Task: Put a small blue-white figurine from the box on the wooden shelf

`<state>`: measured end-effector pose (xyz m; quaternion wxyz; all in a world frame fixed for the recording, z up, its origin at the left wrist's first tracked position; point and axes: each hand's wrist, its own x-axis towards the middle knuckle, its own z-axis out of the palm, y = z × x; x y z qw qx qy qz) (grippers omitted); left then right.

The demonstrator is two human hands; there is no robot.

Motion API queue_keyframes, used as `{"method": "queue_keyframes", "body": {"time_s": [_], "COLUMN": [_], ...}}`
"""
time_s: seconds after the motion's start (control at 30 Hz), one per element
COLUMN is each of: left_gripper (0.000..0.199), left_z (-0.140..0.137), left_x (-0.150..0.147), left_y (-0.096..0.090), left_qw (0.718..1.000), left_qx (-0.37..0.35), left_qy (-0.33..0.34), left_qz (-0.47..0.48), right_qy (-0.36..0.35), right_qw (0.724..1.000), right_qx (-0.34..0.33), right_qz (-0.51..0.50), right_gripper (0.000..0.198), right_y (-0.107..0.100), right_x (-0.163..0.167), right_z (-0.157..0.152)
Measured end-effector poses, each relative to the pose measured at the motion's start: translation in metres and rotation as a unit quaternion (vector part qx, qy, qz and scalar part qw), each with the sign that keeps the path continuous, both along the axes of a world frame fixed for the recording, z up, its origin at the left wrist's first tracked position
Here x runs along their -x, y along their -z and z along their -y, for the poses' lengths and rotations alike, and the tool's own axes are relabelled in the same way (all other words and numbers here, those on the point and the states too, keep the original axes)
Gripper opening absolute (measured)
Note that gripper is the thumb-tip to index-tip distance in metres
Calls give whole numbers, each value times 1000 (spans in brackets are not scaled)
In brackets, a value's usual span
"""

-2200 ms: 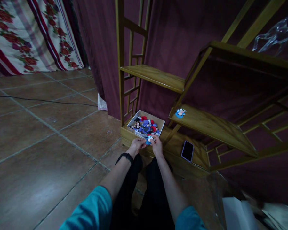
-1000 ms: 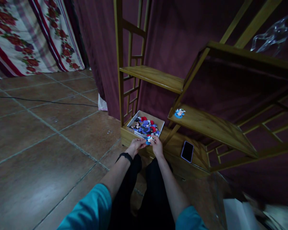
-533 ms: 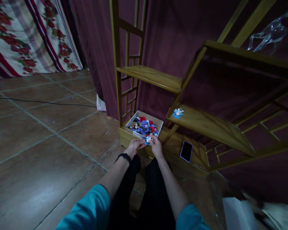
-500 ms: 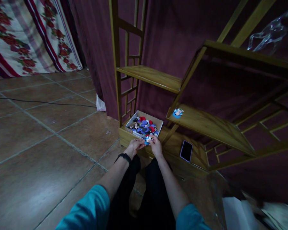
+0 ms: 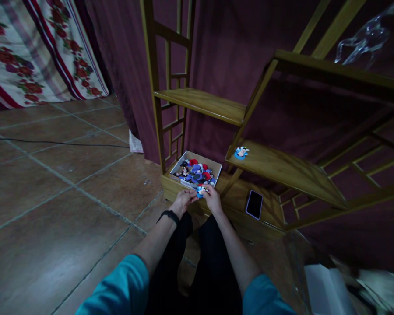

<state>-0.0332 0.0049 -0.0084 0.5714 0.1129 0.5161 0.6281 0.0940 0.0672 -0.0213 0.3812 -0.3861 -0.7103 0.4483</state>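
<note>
Between my two hands is a small blue and white figurine [image 5: 201,191], held just in front of an open box. My left hand [image 5: 184,199], with a dark band at the wrist, pinches it from the left. On the other side, the fingers of my right hand [image 5: 212,199] grip its right part. The cardboard box [image 5: 213,162] rests on the low wooden base and holds several figurines [image 5: 197,170] in red, blue and black. A similar blue and white figurine [image 5: 241,152] stands on the shelf above, to the right of the box.
A phone [image 5: 254,204] lies on the wooden base right of my hands. Wooden shelves [image 5: 203,103] with lattice sides rise ahead. A clear glass animal figure [image 5: 364,43] stands upper right. A black cable [image 5: 59,143] crosses the tiled floor. White papers [image 5: 328,288] lie lower right.
My view has shifted slightly, so the shelves and curtain appear a little further left. Both hands stay on the figurine in nearly the same position.
</note>
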Motion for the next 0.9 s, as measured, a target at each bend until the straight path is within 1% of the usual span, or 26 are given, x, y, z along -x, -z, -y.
{"method": "queue_keyframes", "body": {"time_s": [0.27,0.43,0.53,0.63,0.73,0.83,0.9], "left_gripper": [9,8,9,20,30,29,28], "left_z": [0,0,2,4,6,8,10], "left_x": [0,0,-1,-2,-4,-5,-6], "left_y": [2,2,2,2,1,0,-1], "left_qw": [1000,1000,999,999,999,999,999], "left_qx": [-10,-14,-17,-22,-27,-28,-28], "left_qy": [-9,-16,-27,-36,-39,-33,-15], "left_qz": [4,12,15,18,21,24,27], "right_qy": [-8,-11,-7,7,18,23,26], "right_qw": [999,999,999,996,988,980,973], "right_qx": [-39,-48,-19,31,73,114,146], "right_qz": [18,4,-29,-83,-132,-160,-180], "right_gripper": [27,28,34,43,39,32,31], "right_y": [-8,-6,0,6,10,12,12], "right_x": [-1,3,6,9,9,4,0], "right_z": [3,4,4,3,5,9,14]}}
